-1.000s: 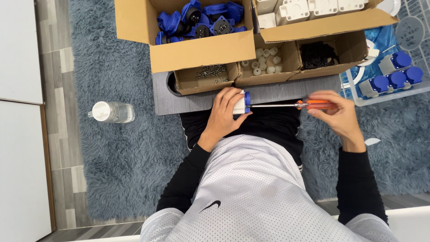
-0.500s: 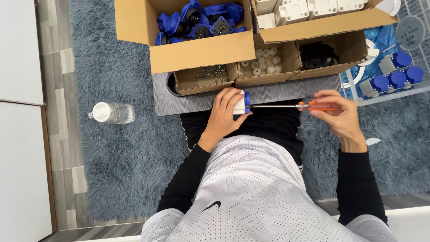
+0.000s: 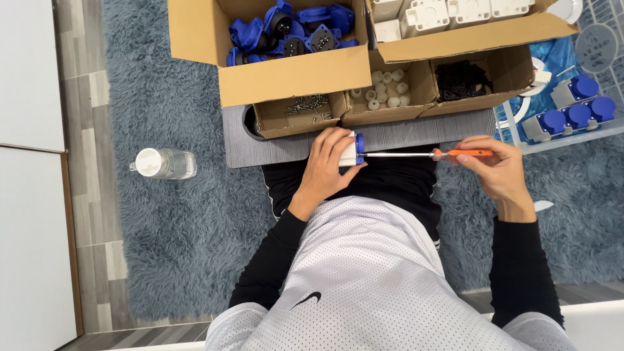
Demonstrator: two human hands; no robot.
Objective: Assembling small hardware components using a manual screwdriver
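Note:
My left hand (image 3: 327,166) grips a small white and blue socket part (image 3: 352,149) just in front of the grey board (image 3: 273,148). My right hand (image 3: 497,166) holds the orange handle of a screwdriver (image 3: 463,154). Its metal shaft runs left and its tip meets the blue face of the part. Both hands are above my lap.
A big cardboard box of blue parts (image 3: 292,29) and another with white housings (image 3: 448,13) stand behind. Small boxes hold screws (image 3: 305,107), white plugs (image 3: 385,88) and black pieces (image 3: 460,78). A clear tray with finished blue and grey sockets (image 3: 572,107) sits right. A plastic bottle (image 3: 162,163) lies left on the rug.

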